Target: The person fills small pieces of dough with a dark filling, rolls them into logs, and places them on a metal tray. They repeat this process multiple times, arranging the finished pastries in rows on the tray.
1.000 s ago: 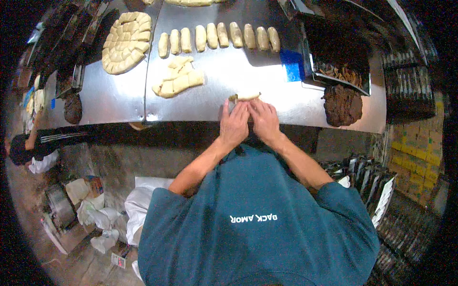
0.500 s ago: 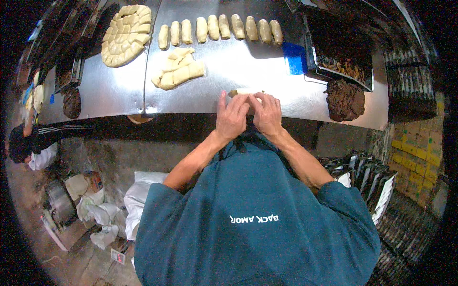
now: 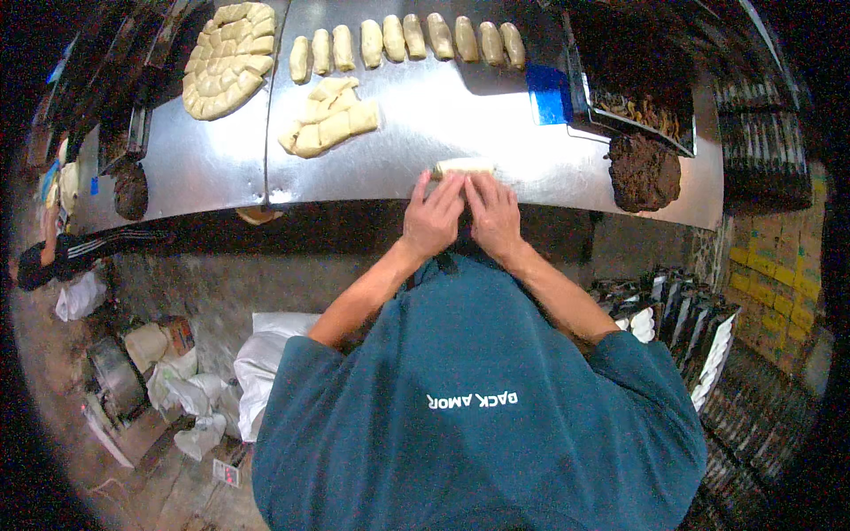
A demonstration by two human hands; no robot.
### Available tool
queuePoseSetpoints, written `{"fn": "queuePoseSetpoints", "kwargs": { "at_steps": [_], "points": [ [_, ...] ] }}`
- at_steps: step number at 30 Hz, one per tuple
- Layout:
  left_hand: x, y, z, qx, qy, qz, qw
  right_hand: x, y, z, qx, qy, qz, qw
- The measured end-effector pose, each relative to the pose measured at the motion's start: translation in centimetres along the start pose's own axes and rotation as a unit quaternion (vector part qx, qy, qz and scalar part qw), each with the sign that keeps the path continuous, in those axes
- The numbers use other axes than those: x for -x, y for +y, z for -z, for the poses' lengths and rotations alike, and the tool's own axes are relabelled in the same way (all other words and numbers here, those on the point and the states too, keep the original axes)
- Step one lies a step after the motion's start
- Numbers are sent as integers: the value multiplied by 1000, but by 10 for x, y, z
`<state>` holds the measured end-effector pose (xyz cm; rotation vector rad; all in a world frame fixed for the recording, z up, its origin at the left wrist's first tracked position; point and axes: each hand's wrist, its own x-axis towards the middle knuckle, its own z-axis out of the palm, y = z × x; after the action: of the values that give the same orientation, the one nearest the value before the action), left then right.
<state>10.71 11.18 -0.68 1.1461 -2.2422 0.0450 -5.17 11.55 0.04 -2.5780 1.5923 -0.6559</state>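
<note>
A pale dough roll (image 3: 469,165) lies crosswise near the front edge of the steel table, with a darker spot at its left end. My left hand (image 3: 433,215) has its fingertips on the roll's left part. Close beside it, my right hand (image 3: 494,212) grips the near side of the roll's middle and right. The thumbs are mostly hidden. Beyond the hands sits a small batch of cut dough pieces (image 3: 332,124). Farther back, several finished dough rolls (image 3: 394,38) stand side by side in a row, some of them darker and glossier.
A large slab of cut dough (image 3: 228,66) lies at the far left. To the right are a brown lump of filling (image 3: 644,173), a dark metal tray (image 3: 642,115) and a blue sheet (image 3: 548,96). Another person's dark sleeve (image 3: 66,252) shows at the left edge.
The fingers of both hands have shifted slightly over the dough roll, and more of its pale top shows. The whole view has tilted a little; the other dough stays in place.
</note>
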Motion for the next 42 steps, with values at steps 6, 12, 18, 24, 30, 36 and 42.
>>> {"fn": "queuePoseSetpoints", "kwargs": {
  "at_steps": [6, 12, 18, 24, 30, 36, 42],
  "points": [
    [4, -1, 6, 62, -64, 52, 995, -3, 5, 17, -77, -127, -33, 988],
    [-4, -24, 3, -50, -41, 44, 997, -24, 31, 17, -211, -23, 5, 977],
    [-5, -24, -11, 8, -36, 46, 998, -29, 41, 34, -148, -95, 9, 984],
    [-8, -13, -3, 4, -55, 173, 983, -61, 39, 34, -133, -40, -45, 989],
    [-8, -27, -10, -43, 31, 129, 990, -125, 32, -20, -31, 79, 71, 994],
    [-1, -47, 25, -8, 76, 255, 964, -60, 29, -22, 10, -6, 88, 996],
    [-16, -44, 26, 30, 46, 275, 960, -159, 39, -36, 78, 98, 28, 992]
  ]
}}
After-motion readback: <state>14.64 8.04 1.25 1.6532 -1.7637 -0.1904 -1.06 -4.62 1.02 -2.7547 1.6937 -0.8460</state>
